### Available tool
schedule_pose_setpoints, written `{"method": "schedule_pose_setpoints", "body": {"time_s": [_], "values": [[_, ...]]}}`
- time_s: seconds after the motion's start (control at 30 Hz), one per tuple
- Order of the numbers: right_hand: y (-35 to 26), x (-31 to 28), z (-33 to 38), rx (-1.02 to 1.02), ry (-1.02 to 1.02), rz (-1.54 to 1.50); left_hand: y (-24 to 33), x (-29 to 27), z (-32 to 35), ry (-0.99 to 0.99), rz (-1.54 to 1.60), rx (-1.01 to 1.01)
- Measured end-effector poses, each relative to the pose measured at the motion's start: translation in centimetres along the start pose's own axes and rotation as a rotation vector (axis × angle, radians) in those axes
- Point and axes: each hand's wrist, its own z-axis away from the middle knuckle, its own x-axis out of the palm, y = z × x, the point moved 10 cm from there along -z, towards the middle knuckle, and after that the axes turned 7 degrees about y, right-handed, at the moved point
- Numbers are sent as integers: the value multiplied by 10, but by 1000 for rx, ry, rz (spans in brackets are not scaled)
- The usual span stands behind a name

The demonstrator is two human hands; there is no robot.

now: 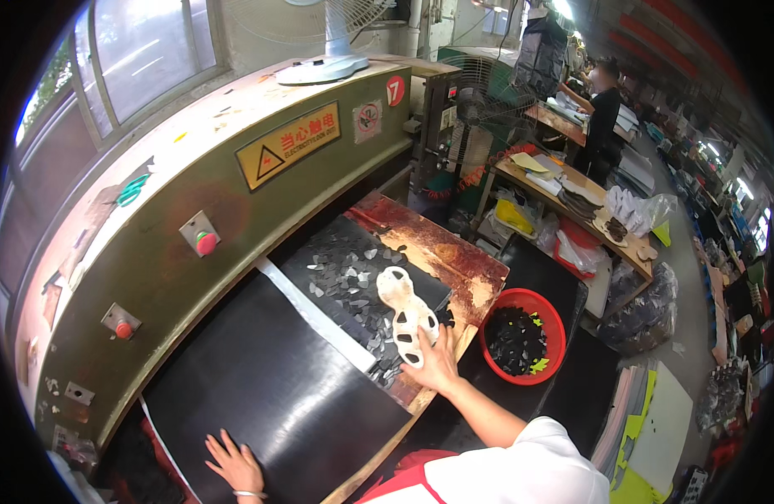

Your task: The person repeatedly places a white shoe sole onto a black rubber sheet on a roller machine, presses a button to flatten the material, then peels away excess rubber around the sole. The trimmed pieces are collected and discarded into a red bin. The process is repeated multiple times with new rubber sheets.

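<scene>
My left hand (234,464) lies flat with fingers spread on a large glossy black sheet (278,378); a light bracelet circles its wrist. My right hand (437,361) grips the lower end of a long cream cutting die (397,294) with rounded lobes and several dark openings. Part of its lower edge is covered by my fingers. The die rests over many small loose black cut pieces (336,273) on a dark sheet. Between that sheet and the glossy one runs a pale strip (315,315).
A green press beam (164,252) with red buttons spans the far side. To the right stands a red basin (559,340) of black and yellow-green scraps. A fan base (324,70) and green-handled scissors (132,191) lie atop the beam. Another person (604,118) works farther back.
</scene>
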Motion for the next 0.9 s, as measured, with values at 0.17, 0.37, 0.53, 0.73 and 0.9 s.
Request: {"method": "schedule_pose_setpoints", "body": {"time_s": [0.17, 0.37, 0.53, 0.73, 0.9], "values": [[-1, 4, -11, -40, 198, -125, 4, 4, -98, 65, -67, 2], [14, -8, -25, 269, -61, -1148, 7, -1, -160, 213, -50, 37], [7, -27, -6, 481, -348, -1999, 0, 5, -159, 297, 20, 54], [2, 30, 43, 1351, -336, -2528, -30, -21, -147, 515, 652, -71], [-25, 4, 1, 761, -400, -2307, -73, -54, -71, 564, 580, 101]]}}
